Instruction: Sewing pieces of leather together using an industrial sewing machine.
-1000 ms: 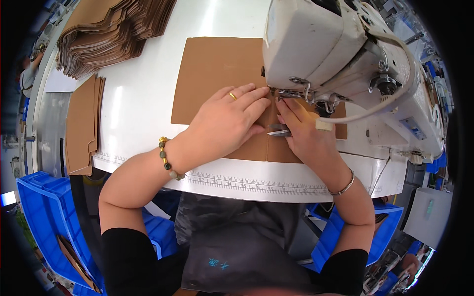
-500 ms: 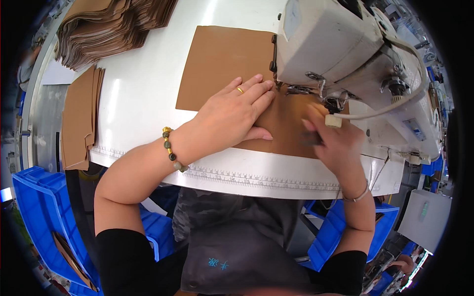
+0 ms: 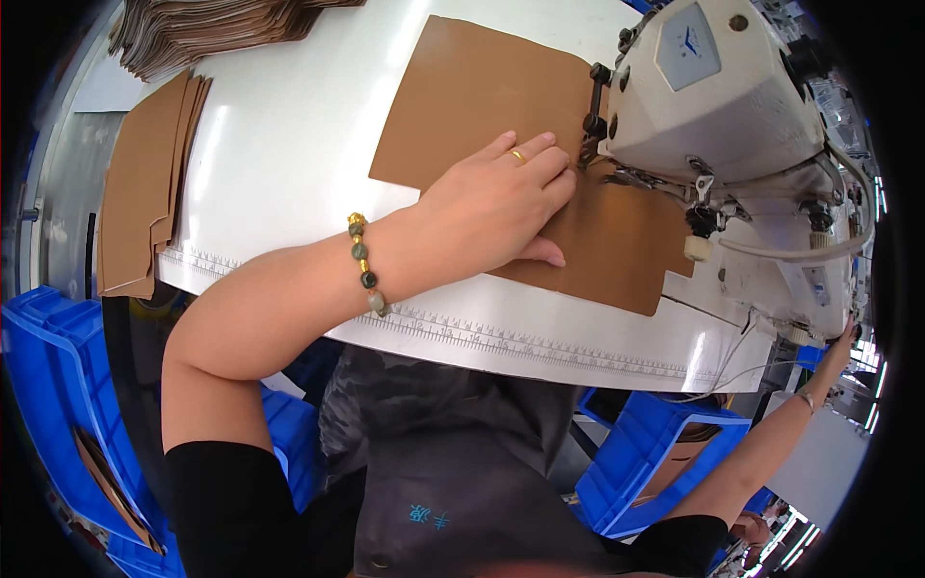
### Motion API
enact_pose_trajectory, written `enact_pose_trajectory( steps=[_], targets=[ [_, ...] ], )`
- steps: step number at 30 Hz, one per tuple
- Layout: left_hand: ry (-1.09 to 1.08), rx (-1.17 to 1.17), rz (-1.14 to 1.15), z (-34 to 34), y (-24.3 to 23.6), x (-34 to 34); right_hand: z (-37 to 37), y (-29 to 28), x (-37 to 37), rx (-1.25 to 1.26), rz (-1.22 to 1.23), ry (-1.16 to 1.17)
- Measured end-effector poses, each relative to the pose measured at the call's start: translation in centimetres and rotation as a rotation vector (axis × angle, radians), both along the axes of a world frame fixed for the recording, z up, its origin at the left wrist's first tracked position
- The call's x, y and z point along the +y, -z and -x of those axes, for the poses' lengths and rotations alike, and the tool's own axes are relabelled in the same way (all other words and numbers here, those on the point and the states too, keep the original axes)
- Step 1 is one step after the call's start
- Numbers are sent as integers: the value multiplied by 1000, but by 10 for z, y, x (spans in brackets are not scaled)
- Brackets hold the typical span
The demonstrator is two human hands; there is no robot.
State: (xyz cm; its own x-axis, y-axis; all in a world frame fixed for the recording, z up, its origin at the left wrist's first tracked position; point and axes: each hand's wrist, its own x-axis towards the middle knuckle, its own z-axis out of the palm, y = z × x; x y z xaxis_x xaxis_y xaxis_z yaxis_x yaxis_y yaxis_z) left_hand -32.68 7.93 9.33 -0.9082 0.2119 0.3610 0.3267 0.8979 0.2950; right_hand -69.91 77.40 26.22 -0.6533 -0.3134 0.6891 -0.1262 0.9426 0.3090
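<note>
One brown panel (image 3: 482, 106) is lying under your left hand (image 3: 487, 217), long axis running toward the bench's (image 3: 279, 144) front-right corner; extended fingers (image 3: 552, 166) are gripping nothing; your farther right hand's (image 3: 841, 356) grip is not showing.

The left hand (image 3: 501, 207) lies flat on a brown sheet (image 3: 482, 106), its fingers (image 3: 551, 159) near the presser area of a white sewing machine (image 3: 713, 106) and its thumb spread apart from them. The right arm stretches far out to the machine's right end, where the right hand (image 3: 844, 349) shows too small to read its grip. On the white counter (image 3: 279, 144), with a ruler strip (image 3: 520, 344) along its near edge, folded brown pieces (image 3: 145, 183) lie at the left below a thick brown stack (image 3: 202, 34).
</note>
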Motion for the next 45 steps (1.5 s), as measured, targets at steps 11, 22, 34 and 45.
enact_pose_trajectory(
  steps=[11, 22, 34, 45],
  targets=[
    [-8, 33, 0, 1, 2, 1, -39, 42, -44, -111, 1043, 47],
    [6, 44, -21, 3, 5, 1, -37, 69, -36, -72, 1151, -82],
    [13, 60, -41, 3, 4, 0, -52, 72, -56, -23, 1081, -132],
    [-14, 73, -36, 3, 4, 1, -57, 47, -55, -179, 927, 41]
  ],
)
